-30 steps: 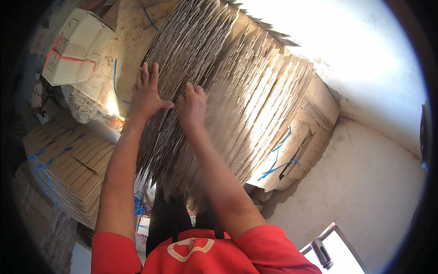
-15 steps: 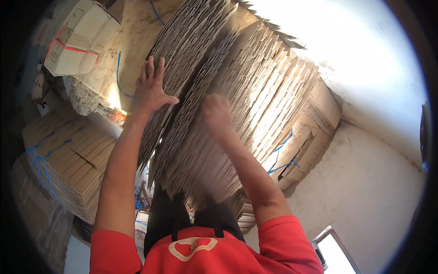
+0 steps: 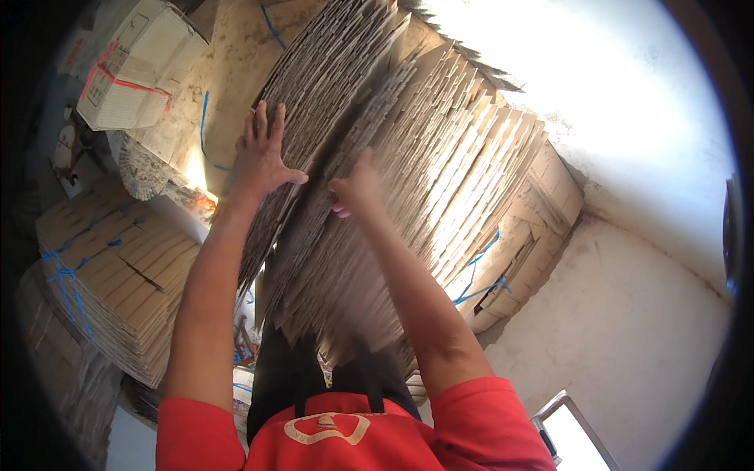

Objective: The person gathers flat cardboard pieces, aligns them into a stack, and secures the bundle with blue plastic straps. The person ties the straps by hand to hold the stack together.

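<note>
A thick row of flat brown cardboard sheets (image 3: 440, 149) stands on edge in front of me, with a dark gap splitting off the left part of it. My left hand (image 3: 265, 161) is open against the left part of the cardboard, fingers spread and thumb reaching toward the gap. Just right of the gap, my right hand (image 3: 357, 187) is slightly blurred over the sheet edges. Its thumb and index finger stand apart, while other fingertips curl under the palm. No sheet shows in its grip. The lower sheet edges near my legs are smeared by motion.
A bundle of flat cardboard (image 3: 118, 267) tied with blue string lies at the left. A white carton (image 3: 137, 71) with a red strap sits at the upper left. More cardboard (image 3: 542, 196) with blue string is behind the row, beside a pale wall (image 3: 620, 306).
My right hand has shifted slightly left toward the gap, its thumb and index finger now apart instead of a blurred fist. The sheets under it lean further left. The left hand stays nearly still.
</note>
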Demonstrator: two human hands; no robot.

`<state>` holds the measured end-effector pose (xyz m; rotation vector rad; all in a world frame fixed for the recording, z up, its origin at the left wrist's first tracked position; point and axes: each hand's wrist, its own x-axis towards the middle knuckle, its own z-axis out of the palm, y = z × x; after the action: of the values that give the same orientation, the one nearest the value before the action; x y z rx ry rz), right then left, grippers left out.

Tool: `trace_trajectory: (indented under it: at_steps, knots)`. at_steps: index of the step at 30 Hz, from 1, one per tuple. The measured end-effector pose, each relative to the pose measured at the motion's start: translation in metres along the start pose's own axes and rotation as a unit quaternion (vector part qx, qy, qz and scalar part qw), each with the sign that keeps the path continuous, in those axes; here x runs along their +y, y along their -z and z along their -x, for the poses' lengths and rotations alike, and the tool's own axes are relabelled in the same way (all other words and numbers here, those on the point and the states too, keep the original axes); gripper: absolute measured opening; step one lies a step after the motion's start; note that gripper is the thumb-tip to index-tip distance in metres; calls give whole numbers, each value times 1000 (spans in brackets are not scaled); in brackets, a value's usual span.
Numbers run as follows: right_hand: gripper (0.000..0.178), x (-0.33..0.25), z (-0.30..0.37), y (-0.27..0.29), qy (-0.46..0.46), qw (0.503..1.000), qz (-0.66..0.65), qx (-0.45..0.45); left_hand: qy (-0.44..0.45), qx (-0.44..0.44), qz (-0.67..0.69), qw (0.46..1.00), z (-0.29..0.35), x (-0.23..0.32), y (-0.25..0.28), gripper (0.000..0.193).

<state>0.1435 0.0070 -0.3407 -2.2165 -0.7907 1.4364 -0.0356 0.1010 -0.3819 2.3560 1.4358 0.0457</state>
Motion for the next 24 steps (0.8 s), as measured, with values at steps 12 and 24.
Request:
trace_trajectory:
  at_steps: [12, 24]
  knots:
    - [69, 12, 4, -33, 116, 970, 179, 113, 3, 3, 4, 1000, 2, 2, 0, 143]
    - [24, -27, -6, -6, 143, 970, 132, 145, 17, -14, 5, 1000, 3, 4, -1, 143]
